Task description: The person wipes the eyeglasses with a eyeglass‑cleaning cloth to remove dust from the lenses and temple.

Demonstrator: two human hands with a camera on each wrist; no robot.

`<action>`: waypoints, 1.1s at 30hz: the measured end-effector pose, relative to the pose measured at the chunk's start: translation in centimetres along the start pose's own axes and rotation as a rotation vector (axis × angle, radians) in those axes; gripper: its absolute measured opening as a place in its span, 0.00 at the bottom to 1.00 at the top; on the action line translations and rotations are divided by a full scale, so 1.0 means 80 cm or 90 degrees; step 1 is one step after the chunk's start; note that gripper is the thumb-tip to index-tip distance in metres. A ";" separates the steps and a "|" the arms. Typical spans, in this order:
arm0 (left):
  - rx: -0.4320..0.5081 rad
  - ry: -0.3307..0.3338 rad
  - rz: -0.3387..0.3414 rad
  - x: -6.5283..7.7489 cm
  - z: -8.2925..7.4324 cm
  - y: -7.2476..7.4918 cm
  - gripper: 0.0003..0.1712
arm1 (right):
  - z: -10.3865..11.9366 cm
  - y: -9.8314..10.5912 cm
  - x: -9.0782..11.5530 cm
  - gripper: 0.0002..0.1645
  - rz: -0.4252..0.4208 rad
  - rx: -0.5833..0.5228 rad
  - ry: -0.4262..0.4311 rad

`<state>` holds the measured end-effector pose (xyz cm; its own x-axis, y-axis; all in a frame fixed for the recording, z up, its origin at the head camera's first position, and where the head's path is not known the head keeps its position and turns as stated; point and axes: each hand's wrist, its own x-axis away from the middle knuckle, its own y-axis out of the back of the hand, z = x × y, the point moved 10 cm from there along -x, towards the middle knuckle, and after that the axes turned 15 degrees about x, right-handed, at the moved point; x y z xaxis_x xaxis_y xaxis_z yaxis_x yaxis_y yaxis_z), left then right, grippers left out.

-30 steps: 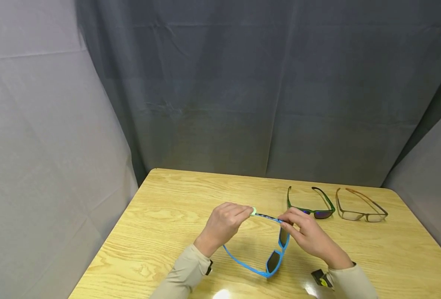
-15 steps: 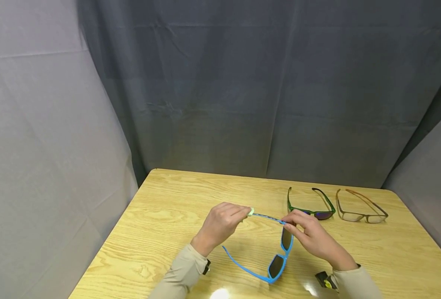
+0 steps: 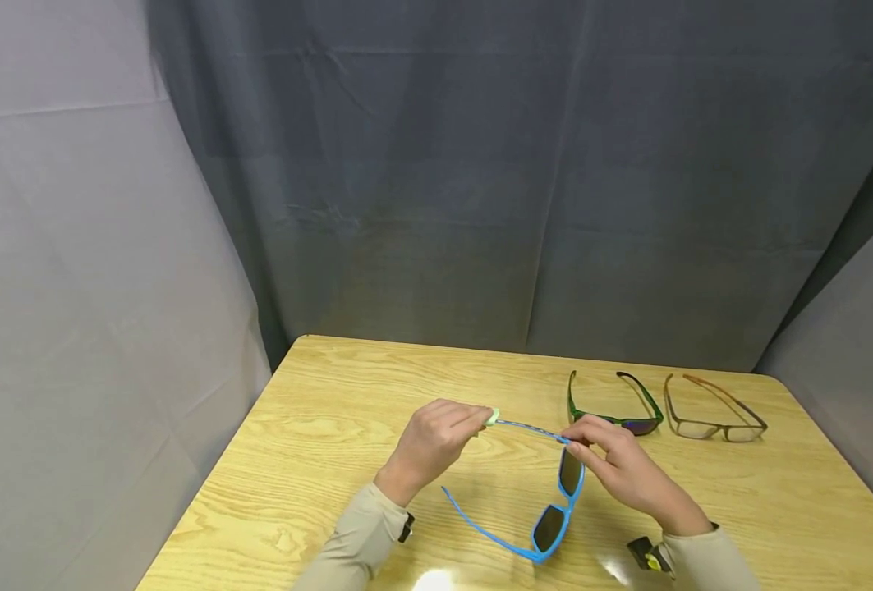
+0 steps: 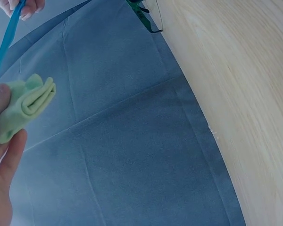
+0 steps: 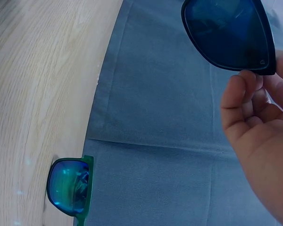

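Observation:
Blue-framed sunglasses (image 3: 549, 529) with dark lenses hang over the table between both hands, temples unfolded. My right hand (image 3: 624, 464) pinches them at the hinge corner, where one lens (image 5: 231, 35) meets the temple. A folded pale green cloth (image 4: 26, 103) is wrapped on that temple's far end, and my left hand (image 3: 432, 443) pinches the cloth between thumb and fingers. The patterned stretch of temple (image 3: 528, 427) between the hands is bare. The other temple (image 3: 476, 525) points freely toward the left sleeve.
Green-framed sunglasses (image 3: 639, 426) with mirrored lenses stand at the table's back right. Beside them are clear-lens glasses (image 3: 739, 432) with brownish temples. The wooden table (image 3: 318, 410) ends at a dark grey curtain (image 3: 406, 205); pale cloth walls (image 3: 96, 287) flank it.
My left hand and the cloth have slid slightly left along the temple, away from the hinge. My right hand and the blue sunglasses' front have shifted slightly right and down.

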<state>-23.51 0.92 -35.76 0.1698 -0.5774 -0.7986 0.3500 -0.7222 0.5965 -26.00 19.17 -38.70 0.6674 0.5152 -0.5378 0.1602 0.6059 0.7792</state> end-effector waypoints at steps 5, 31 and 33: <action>0.000 -0.003 -0.016 0.000 0.003 0.005 0.09 | 0.001 0.004 -0.001 0.14 -0.003 0.006 0.000; -0.021 0.020 -0.008 0.008 0.006 0.010 0.05 | -0.011 0.006 0.010 0.12 0.015 0.015 -0.033; -0.022 0.042 -0.005 0.011 0.011 0.010 0.06 | -0.013 0.008 0.013 0.12 0.012 0.022 -0.038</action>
<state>-23.87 -0.51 -35.87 0.2266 -0.5454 -0.8070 0.3828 -0.7120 0.5887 -25.95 20.75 -39.12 0.7127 0.4886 -0.5033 0.1715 0.5744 0.8004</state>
